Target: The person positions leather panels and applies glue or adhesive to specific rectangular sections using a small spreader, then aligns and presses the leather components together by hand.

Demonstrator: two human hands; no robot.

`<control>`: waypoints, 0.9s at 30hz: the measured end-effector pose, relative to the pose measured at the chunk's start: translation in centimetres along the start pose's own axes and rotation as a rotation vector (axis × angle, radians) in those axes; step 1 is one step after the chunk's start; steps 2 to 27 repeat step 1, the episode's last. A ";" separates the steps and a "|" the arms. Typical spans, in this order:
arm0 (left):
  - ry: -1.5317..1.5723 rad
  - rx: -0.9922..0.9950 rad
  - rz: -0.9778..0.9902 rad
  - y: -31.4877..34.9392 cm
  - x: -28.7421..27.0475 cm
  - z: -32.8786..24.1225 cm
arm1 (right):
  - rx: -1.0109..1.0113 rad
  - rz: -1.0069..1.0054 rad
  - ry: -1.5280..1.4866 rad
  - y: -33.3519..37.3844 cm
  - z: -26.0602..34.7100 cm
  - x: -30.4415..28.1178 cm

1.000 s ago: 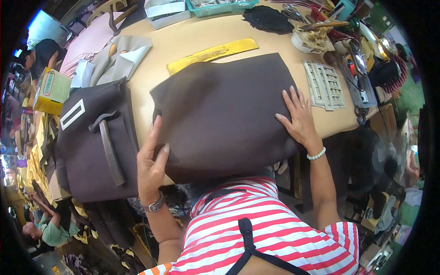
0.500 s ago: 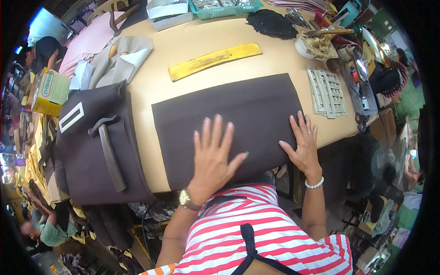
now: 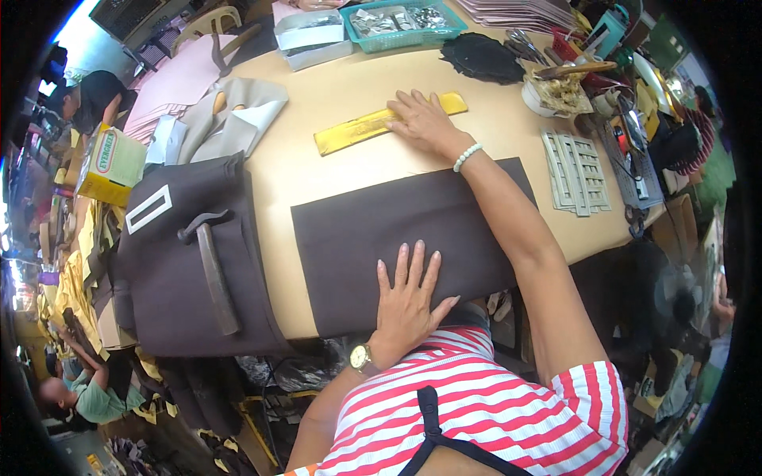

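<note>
A dark brown sheet of flat material (image 3: pixel 397 230) lies on the tan tabletop in front of me. My left hand (image 3: pixel 409 289) rests on its near part, palm down with fingers spread, holding nothing. My right arm reaches across the sheet's right side. At its end, my right hand (image 3: pixel 425 123) lies over a long flat yellow bar (image 3: pixel 349 136) beyond the sheet's far edge. The fingers are stretched apart across the bar, hiding part of it; no closed grip shows. A hammer (image 3: pixel 213 278) lies on folded dark material (image 3: pixel 171 262) to the left.
A white rectangular frame (image 3: pixel 148 209) lies on the folded material. Pale slotted templates (image 3: pixel 578 174) are at the right, below a glue-crusted bowl (image 3: pixel 548 99) with a brush. A teal basket (image 3: pixel 405 40) and white boxes (image 3: pixel 313 40) stand at the back. Other people are around the table.
My right hand has left the sheet's right edge and moved forward onto the yellow bar. My left hand stays on the sheet, now nearer me. The sheet lies slightly closer to me.
</note>
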State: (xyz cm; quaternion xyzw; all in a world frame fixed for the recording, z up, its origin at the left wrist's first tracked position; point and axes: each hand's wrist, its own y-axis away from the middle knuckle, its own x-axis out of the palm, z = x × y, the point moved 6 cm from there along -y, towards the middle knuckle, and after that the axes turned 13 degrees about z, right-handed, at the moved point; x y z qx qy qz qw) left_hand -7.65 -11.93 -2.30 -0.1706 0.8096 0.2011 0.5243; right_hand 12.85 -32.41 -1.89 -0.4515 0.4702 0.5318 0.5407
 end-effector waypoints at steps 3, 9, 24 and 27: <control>0.013 -0.009 0.003 0.1 0.2 0.1 | 0.010 0.115 -0.009 -0.4 0.0 0.3; 0.013 -0.009 0.003 0.1 0.2 0.1 | 0.010 0.115 -0.009 -0.4 0.0 0.3; 0.013 -0.009 0.003 0.1 0.2 0.1 | 0.010 0.115 -0.009 -0.4 0.0 0.3; 0.013 -0.009 0.003 0.1 0.2 0.1 | 0.010 0.115 -0.009 -0.4 0.0 0.3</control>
